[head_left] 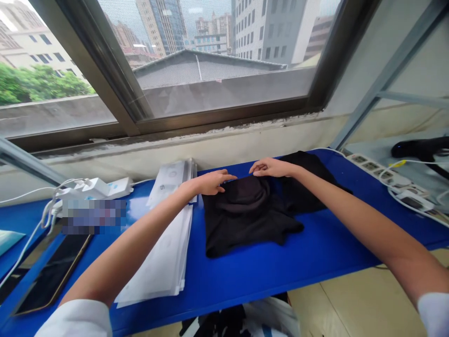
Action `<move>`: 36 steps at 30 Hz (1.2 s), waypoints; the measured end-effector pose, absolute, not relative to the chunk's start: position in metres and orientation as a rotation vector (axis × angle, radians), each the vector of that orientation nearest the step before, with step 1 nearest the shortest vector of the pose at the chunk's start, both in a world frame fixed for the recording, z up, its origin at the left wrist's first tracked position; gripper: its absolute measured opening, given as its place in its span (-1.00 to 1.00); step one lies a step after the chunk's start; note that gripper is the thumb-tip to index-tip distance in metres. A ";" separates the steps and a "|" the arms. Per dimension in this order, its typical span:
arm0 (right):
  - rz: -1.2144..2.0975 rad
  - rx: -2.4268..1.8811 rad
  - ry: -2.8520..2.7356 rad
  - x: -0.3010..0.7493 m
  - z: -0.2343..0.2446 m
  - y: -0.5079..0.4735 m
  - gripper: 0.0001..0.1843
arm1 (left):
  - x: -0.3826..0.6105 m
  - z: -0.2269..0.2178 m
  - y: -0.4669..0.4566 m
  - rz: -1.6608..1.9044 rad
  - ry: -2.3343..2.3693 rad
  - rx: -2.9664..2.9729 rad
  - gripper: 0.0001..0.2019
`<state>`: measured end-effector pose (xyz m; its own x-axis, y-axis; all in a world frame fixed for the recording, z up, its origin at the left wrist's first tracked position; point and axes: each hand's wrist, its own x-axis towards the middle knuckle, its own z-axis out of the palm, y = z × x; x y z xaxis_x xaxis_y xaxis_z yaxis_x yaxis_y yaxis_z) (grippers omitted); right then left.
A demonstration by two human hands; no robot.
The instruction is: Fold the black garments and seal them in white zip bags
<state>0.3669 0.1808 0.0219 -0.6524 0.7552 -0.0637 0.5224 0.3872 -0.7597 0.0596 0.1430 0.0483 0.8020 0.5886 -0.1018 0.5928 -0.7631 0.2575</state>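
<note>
A black garment [242,224] lies partly folded on the blue tabletop [245,276], with a rounded collar or hood-like part near its far side. At its far left corner, my left hand [212,181] has the index finger stretched out along the edge and the thumb apart. Just right of it, my right hand [271,167] hovers at the far edge with loosely bent fingers; no cloth shows clearly between them. A second black garment [305,187] lies to the right, partly hidden under my right forearm.
Clear zip bags [161,257] lie in a stack on the left. Beyond them are a phone [56,271] and white chargers on a power strip [119,186]. Another power strip [389,175] sits at the right. A window frame [224,114] runs behind; a filled bag [270,316] stands below the front edge.
</note>
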 end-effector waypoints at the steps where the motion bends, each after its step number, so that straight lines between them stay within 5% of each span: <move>1: 1.131 -1.126 -2.365 0.367 0.023 0.181 -0.41 | 0.061 0.049 0.144 -0.022 0.897 2.692 -0.40; 11: 1.084 -1.193 -2.355 0.368 0.021 0.182 -0.39 | 0.051 0.049 0.164 0.049 1.052 2.521 -0.46; 16: 0.663 -1.275 -2.469 0.369 0.036 0.162 -0.59 | 0.035 0.068 0.151 -0.021 1.092 2.526 -0.58; 22: 0.089 -1.132 -2.366 0.380 0.042 0.097 -0.73 | 0.029 0.091 0.077 -0.261 1.297 3.041 -0.42; 29: -0.242 -0.777 -2.442 0.412 0.008 0.016 -0.70 | 0.012 0.063 -0.028 0.159 0.999 3.283 -0.32; 36: -0.487 -0.445 -2.611 0.422 -0.005 0.000 -0.70 | 0.008 0.026 -0.053 0.225 0.917 3.202 -0.62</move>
<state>0.4218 -0.0001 -0.0045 -0.8490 0.2259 0.4777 0.3829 0.8860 0.2616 0.0075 -0.0533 0.0256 0.8414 0.5089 0.1819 0.5353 -0.8312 -0.1505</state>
